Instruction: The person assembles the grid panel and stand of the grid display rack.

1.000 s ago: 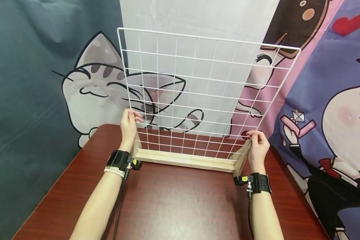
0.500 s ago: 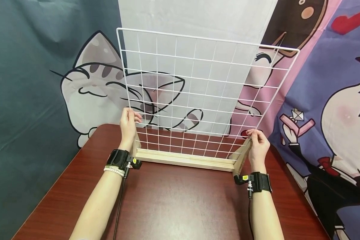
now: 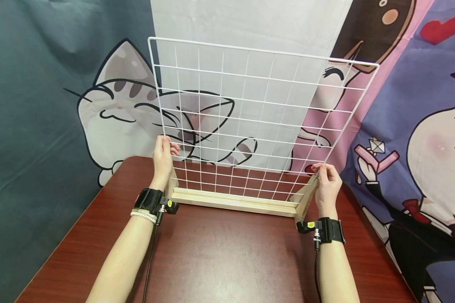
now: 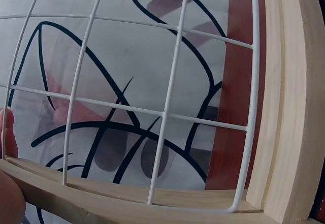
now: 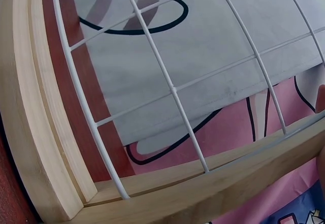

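Note:
A white wire grid panel (image 3: 265, 52) stands upright, leaning slightly back, between the side posts of a pale wooden frame (image 3: 231, 201). My left hand (image 3: 163, 159) pinches the panel's left edge near the top of that post. My right hand (image 3: 327, 185) pinches the opposite edge at the right post (image 3: 307, 197). In the left wrist view, the panel's side wire meets a grooved post (image 4: 86, 203), and a strip of table shows between its bottom wire and the grooved rail (image 4: 299, 82). The right wrist view has a similar gap beside the rail (image 5: 30, 107).
The frame rests on a reddish-brown table (image 3: 220, 252). A cartoon-printed cloth (image 3: 110, 126) hangs close behind the table and along the right side. Black wrist straps (image 3: 149, 201) hold cameras, and a thin cable (image 3: 149, 261) trails down each forearm.
The panel's top edge sits very slightly lower than before. Both hands keep their hold in nearly the same places, and the wooden frame has not moved.

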Motion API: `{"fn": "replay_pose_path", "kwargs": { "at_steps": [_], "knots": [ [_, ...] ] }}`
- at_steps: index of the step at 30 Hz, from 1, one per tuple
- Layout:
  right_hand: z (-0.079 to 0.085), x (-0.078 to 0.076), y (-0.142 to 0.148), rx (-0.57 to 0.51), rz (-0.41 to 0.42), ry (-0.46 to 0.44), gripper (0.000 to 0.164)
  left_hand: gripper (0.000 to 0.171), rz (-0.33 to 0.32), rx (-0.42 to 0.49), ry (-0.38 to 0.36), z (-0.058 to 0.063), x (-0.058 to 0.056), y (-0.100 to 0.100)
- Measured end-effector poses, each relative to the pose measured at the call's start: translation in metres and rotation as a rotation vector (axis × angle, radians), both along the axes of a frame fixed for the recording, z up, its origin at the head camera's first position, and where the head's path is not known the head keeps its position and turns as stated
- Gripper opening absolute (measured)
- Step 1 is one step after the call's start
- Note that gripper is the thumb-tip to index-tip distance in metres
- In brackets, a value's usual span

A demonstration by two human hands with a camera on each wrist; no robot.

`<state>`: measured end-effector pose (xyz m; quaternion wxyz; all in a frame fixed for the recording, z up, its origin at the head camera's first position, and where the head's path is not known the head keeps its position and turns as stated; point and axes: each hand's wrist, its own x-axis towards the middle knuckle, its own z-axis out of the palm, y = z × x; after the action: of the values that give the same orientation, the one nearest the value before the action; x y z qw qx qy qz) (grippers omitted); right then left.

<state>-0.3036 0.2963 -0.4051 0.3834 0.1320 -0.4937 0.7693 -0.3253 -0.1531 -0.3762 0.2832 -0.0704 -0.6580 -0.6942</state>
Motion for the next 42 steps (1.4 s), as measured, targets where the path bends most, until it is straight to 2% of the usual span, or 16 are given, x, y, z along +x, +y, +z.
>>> {"fn": "replay_pose_path", "kwargs": {
  "at_steps": [6,16,25,31,34,42],
  "knots": [
    [0.0014,0.0013,-0.0027,0.014,0.001,0.009,0.019,0.030,0.001,0.010,-0.012,0.0000,0.0011,-0.0001],
    [0.0011,0.0025,-0.0032,-0.007,0.000,-0.003,0.018,0.037,0.053,-0.060,0.029,0.0014,0.0070,0.0014],
    [-0.0007,0.0010,-0.0043,0.018,-0.050,-0.014,0.019,0.029,0.050,-0.026,0.001,-0.0006,0.0015,0.0011],
    [-0.0004,0.0002,-0.0041,0.026,-0.090,-0.017,0.020,0.033,0.082,-0.100,0.020,0.0002,0.0055,0.0024],
    [-0.0006,0.0002,-0.0041,0.012,-0.081,-0.015,0.021,0.035,0.090,-0.109,0.017,0.0013,0.0069,0.0033],
    [-0.0002,-0.0016,-0.0037,-0.028,-0.031,0.000,0.012,0.031,0.073,-0.034,0.025,-0.0009,0.0032,0.0047]
  ]
}}
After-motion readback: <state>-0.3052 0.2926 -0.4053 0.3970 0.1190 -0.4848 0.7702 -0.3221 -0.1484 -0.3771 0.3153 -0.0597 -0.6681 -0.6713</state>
